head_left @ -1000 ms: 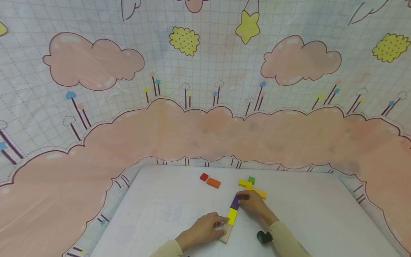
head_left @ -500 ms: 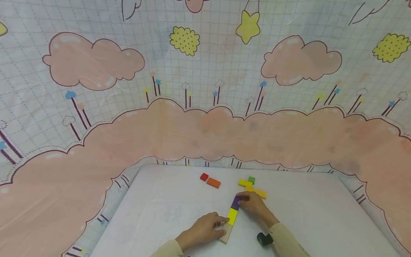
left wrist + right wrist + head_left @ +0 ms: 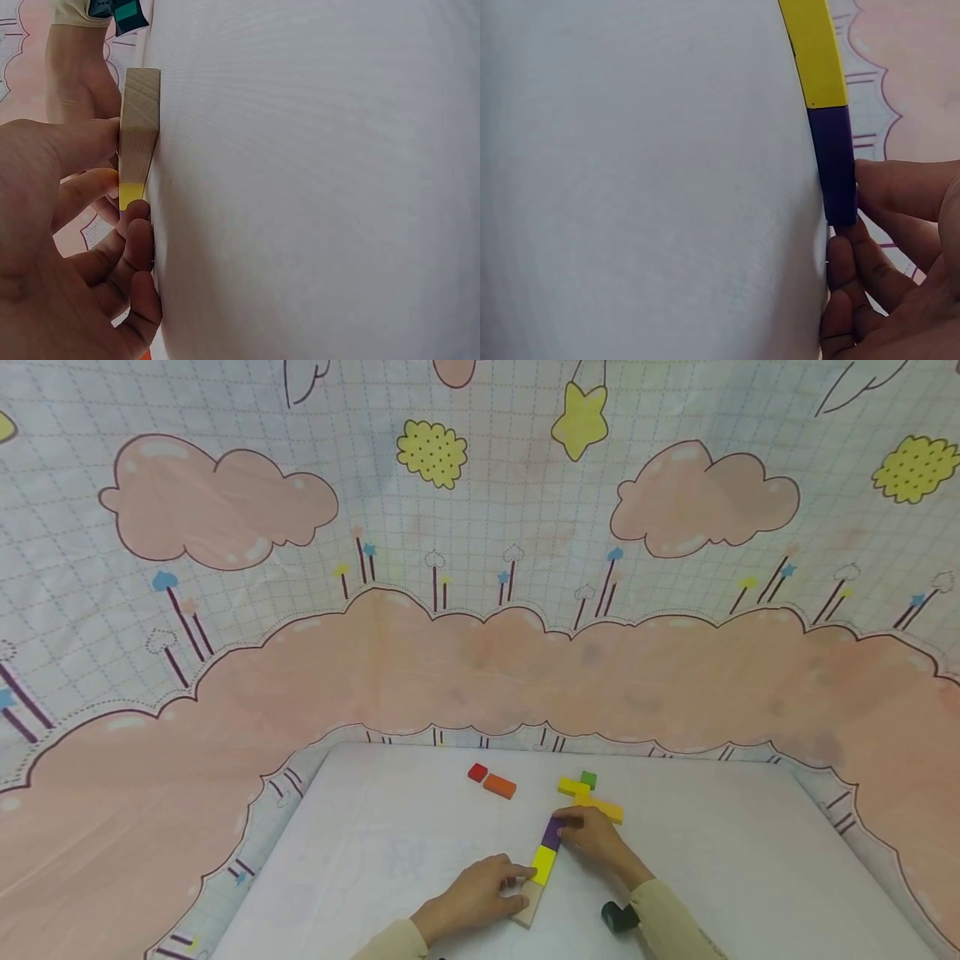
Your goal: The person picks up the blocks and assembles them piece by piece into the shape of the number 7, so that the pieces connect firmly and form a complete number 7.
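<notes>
Three blocks lie end to end in a row on the white table: a plain wooden block (image 3: 528, 906), a yellow block (image 3: 545, 865) and a dark purple block (image 3: 551, 834). From the left side, my left hand (image 3: 480, 893) touches the row, its index fingertip on the yellow block and its thumb against the wooden one. The left wrist view shows its other fingers bent beside the row. At the far end my right hand (image 3: 596, 839) pinches the purple block, thumb (image 3: 900, 184) on one face and a finger at its end. That hand partly covers the block.
A red block (image 3: 477, 772) and an orange block (image 3: 500, 787) lie at the back. Behind my right hand are yellow blocks (image 3: 573, 787) and a green block (image 3: 588, 780). A dark device (image 3: 618, 917) sits at my right wrist. A patterned cloth (image 3: 480, 668) hangs behind the table.
</notes>
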